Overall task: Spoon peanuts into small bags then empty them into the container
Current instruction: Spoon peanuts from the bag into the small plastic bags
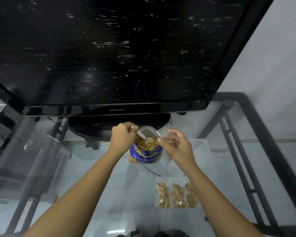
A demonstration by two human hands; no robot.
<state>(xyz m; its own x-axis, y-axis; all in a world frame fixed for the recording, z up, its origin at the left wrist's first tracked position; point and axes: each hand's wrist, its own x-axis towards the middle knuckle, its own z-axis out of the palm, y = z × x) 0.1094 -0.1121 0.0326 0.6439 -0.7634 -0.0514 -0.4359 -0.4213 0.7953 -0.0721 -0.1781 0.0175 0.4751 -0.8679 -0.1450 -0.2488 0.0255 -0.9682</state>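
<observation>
Clear plastic is showing in both hands: the left hand [122, 135] is curling its fingers [128, 126] tightly around the handle of a spoon [142, 135], whose bowl is dipping into the peanuts [148, 144] inside the open blue pouch [144, 153] standing on the glass table [85, 170]. Just beside it, the right hand [176, 145] is pinching a small bag [169, 134] by its rim. Three filled bags [176, 194] are lying nearer the person.

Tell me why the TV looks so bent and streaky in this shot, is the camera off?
Head view: the wide-angle lens bows the TV and the glass table's frame; the white streaks are glare on its dark screen. The left hand, spoon and peanut bag stay reasonably sharp.
</observation>
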